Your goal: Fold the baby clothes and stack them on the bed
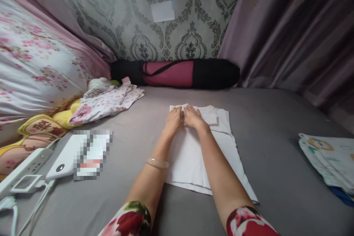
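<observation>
A white garment [190, 158], partly folded, lies on the grey bedsheet in front of me. Its far end is turned over into a layer with a pale rectangular patch [212, 118] on the right side. My left hand [174, 118] rests on the far left part of this layer, fingers pointing away from me and lying on the cloth. Close beside it, my right hand [193, 116] presses on the same layer with its fingers stretched out. Both palms face down, so the undersides of the fingers are hidden.
A black and pink bag [168, 73] lies along the wall. To the left are patterned clothes [110, 99], a yellow cushion [41, 129], a power strip [33, 162] with cables, and a white device [66, 155]. Folded cloths [332, 158] lie at the right on the grey bedsheet [265, 136].
</observation>
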Action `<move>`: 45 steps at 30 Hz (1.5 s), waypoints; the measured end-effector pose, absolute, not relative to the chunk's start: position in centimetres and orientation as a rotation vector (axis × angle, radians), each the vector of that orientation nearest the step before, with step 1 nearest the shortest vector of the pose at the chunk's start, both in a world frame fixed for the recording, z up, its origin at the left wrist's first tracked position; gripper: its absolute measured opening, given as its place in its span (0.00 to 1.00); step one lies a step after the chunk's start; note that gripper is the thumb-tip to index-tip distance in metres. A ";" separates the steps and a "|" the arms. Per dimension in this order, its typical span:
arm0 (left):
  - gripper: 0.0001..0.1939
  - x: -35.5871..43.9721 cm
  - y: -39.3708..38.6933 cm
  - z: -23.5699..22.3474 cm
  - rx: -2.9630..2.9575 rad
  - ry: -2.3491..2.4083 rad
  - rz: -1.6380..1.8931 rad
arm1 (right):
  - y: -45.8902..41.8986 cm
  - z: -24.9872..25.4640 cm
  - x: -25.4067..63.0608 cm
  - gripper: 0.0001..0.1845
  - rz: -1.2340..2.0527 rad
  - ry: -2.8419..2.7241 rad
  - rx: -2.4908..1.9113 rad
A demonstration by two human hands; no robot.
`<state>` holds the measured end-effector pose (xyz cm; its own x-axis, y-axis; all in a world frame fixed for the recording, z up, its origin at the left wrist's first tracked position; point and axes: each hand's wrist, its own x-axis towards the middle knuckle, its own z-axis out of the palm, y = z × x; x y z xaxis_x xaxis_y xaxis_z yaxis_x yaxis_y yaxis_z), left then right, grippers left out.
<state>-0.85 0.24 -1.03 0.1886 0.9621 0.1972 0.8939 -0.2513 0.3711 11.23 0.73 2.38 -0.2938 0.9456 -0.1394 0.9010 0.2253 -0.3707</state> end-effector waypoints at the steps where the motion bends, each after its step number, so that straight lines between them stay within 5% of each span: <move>1: 0.23 -0.9 0.2 -1.3 2.292 1.798 0.561 | 0.5 2.1 10.7 0.29 0.608 -2.394 -1.771; 29: 0.30 -1.4 0.0 -2.5 2.183 2.023 0.336 | -1.6 -1.6 14.2 0.34 0.185 -2.174 -2.018; 45: 0.31 -1.7 0.3 -1.6 2.199 1.989 0.152 | -2.5 -1.0 20.1 0.33 0.270 -2.303 -1.908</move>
<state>-1.71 0.32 -1.63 0.1036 0.9938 -0.0395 0.9762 -0.0940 0.1955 20.05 -2.51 -1.04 -0.1868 0.9824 -0.0077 0.9576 0.1803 -0.2248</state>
